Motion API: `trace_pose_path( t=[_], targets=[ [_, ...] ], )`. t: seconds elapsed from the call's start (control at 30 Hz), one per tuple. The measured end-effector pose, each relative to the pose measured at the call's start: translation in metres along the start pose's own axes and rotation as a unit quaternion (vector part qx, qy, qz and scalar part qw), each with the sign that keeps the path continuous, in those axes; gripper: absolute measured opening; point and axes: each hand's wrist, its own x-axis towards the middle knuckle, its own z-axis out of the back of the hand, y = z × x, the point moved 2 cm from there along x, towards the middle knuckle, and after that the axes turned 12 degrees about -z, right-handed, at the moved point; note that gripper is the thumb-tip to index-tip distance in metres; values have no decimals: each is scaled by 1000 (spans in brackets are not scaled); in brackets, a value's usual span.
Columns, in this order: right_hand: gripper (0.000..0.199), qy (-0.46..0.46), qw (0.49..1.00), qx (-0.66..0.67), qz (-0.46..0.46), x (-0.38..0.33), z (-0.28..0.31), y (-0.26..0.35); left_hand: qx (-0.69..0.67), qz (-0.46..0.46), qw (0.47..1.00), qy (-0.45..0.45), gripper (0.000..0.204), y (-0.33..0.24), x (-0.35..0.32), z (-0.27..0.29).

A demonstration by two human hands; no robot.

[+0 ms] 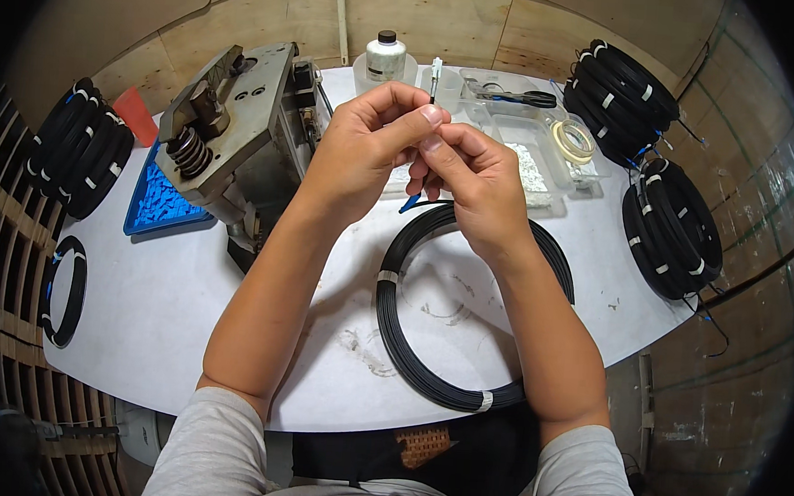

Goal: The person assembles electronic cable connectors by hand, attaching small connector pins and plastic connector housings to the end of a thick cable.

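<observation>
Pinching a thin cable end point(434, 79) upright above the white table point(184, 308), the left hand point(362, 150) grips higher near its pale tip, the right hand point(465, 175) pinches just below, the black cable coil point(392, 330) lying beneath both wrists

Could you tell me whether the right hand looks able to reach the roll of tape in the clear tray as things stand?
Probably yes: the roll of tape lies uncovered just beyond the right hand, nothing between them, though that hand is pinching a thin cable end.
</observation>
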Motion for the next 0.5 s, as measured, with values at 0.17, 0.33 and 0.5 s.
trace_pose_path(
  t=[0.17,0.33,0.5],
  targets=[
    [15,7,1000,4,9,-1,1,3,-13,-4,1000,12,16,1,1,3],
    [12,11,1000,-17,21,-1,1,3,-34,17,999,38,10,1,1,7],
    [10,10,1000,10,7,-1,2,2,-35,22,999,35,10,2,1,7]
  ],
)
